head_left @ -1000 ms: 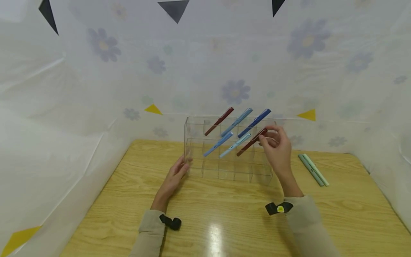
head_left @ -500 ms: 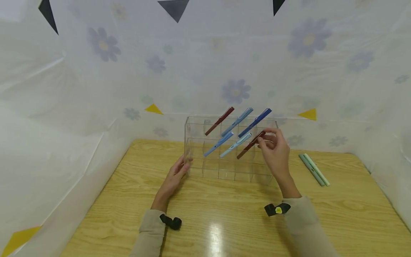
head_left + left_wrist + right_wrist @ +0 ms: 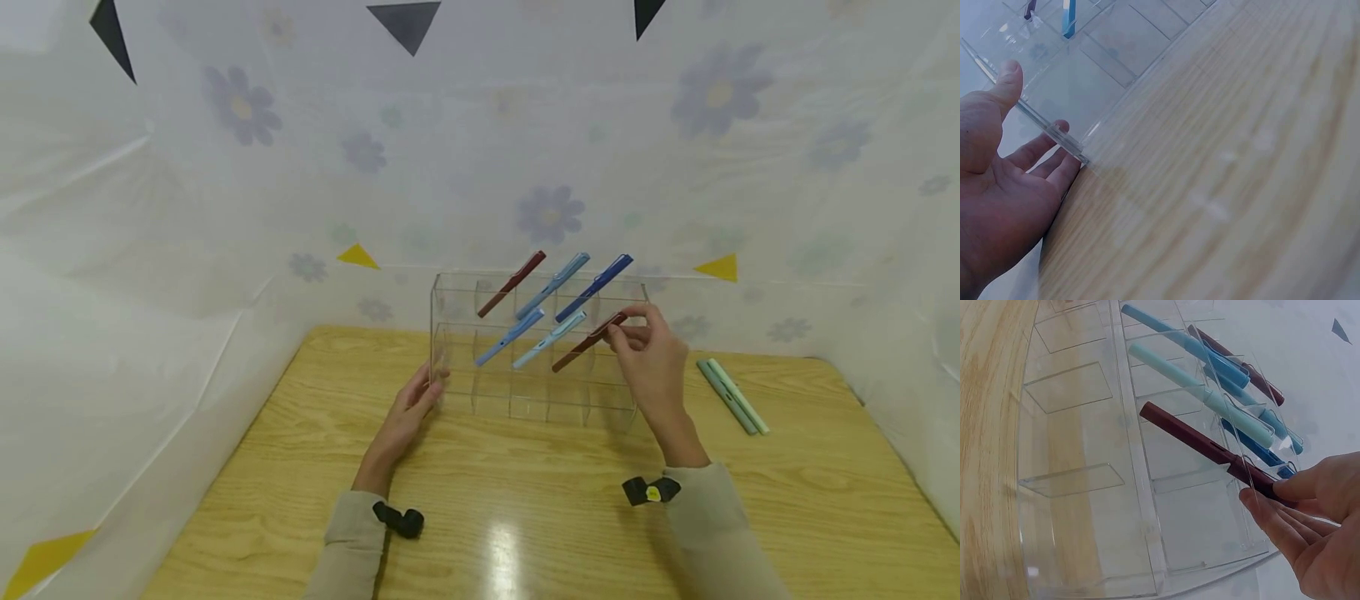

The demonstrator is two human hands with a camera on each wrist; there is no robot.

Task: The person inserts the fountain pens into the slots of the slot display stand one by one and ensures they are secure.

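A clear acrylic pen rack (image 3: 528, 406) with dividers stands on the table, several pens slanting across its upper compartments. At its left side my left hand (image 3: 406, 414) holds the side panel, thumb in front and fingertips round the edge (image 3: 1054, 134). My right hand (image 3: 652, 358) pinches the cap end of a dark red pen (image 3: 581, 348) between thumb and fingers, at the right of the lower pen row. Beside that pen lie a pale blue pen (image 3: 550, 340) and a mid-blue pen (image 3: 510, 337). The row above has another dark red pen (image 3: 512, 283), a light blue pen (image 3: 553, 286) and a dark blue pen (image 3: 595, 287).
Two green pens, one grey-green (image 3: 726, 397) and one pale green (image 3: 738, 396), lie side by side on the wooden table (image 3: 480, 500) to the right of the rack. A white flowered sheet (image 3: 450, 167) hangs behind and along the sides.
The dark red pen in my right hand has tilted flatter, its cap end dropping. My right hand shifted slightly left, then back right. The left hand and rack have stayed put.
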